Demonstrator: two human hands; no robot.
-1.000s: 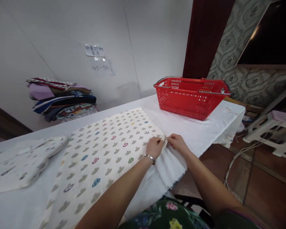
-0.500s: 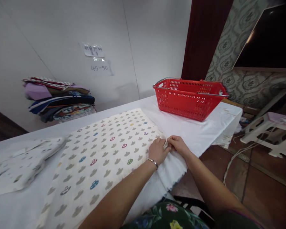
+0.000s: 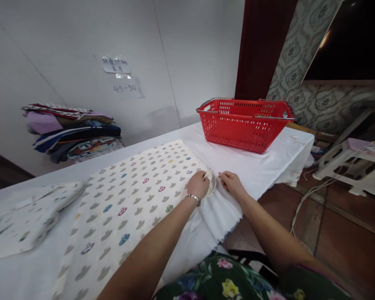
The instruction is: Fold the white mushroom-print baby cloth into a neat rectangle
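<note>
A cream cloth printed with grey shapes and small coloured mushroom-like figures lies spread flat across the table. At its right edge my left hand is closed, gripping a bunched fold of the cloth's border. Just to the right, a short gap away, is my right hand, its fingers curled and thumb pressed in. Whether anything thin sits in that pinch I cannot make out. Beneath both hands the white table cover is wrinkled and hangs over the front edge.
A red plastic basket with metal handles stands at the back right. Another folded, spotted white cloth lies on the left. Several folded fabrics are stacked by the wall. A white stool and cables are on the floor at right.
My hands, together at the cloth's edge before, are now apart. The left has shifted slightly left, lifting the border fold. The view has turned a little.
</note>
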